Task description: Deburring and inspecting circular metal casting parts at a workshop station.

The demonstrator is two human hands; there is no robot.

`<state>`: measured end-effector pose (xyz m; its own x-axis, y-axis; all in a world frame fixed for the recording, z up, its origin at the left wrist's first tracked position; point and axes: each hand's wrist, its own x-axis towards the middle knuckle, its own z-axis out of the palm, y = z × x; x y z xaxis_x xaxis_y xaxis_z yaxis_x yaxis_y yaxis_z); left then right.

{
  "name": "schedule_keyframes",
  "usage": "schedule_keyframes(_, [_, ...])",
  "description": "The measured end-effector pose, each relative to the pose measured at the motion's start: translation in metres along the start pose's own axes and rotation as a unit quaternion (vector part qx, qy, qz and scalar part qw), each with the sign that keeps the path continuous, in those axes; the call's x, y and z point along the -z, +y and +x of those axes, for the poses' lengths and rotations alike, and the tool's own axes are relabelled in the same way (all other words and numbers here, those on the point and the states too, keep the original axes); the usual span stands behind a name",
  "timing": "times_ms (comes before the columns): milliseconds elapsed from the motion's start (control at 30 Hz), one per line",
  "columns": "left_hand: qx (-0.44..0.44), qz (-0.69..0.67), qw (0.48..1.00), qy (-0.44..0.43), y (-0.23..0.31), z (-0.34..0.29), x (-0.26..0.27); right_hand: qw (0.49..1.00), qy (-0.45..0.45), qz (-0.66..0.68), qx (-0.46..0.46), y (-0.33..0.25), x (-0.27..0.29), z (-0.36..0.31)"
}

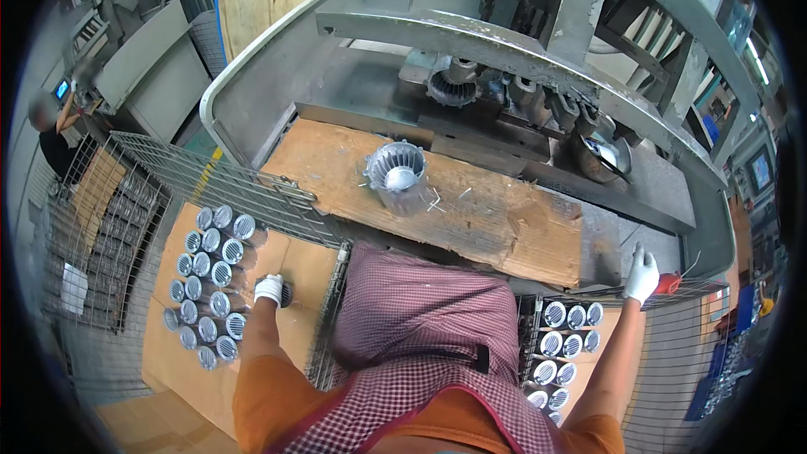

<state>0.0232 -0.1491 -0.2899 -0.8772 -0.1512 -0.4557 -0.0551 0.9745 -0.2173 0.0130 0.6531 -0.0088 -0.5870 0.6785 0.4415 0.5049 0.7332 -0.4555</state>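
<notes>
My left hand (269, 289), in a white glove, is closed on a dark metal cylinder (287, 293) at the cardboard layer (294, 259) of the left wire basket. Left of it, several finned metal cylinders (220, 273) stand close together. My right hand (641, 277), also gloved, is over the right basket's far edge, its fingers stretched away from me and apparently holding nothing. Beside it is a red object (668, 283) with a thin wire-like end. In front of me, one larger finned metal housing (397, 170) stands upright on a cardboard-covered bench (496, 219).
Beyond the bench, a grey press (471, 29) holds tooling, with a metal bowl (601, 155) at its right. More finned cylinders (561, 343) fill part of the right basket (677, 353). Wire mesh (197, 172) borders the left basket. Another person (57, 134) works far left.
</notes>
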Motion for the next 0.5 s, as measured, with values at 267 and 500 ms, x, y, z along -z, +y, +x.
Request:
schedule_keyframes(267, [0.127, -0.251, 0.955, 0.093, -0.001, -0.046, 0.011, 0.999, -0.037, 0.0, -0.028, -0.007, 0.003, 0.001])
schedule_keyframes(500, [0.136, -0.295, 0.889, 0.323, 0.001, -0.109, 0.11, 0.993, -0.041, 0.082, -0.068, 0.001, -0.005, 0.004])
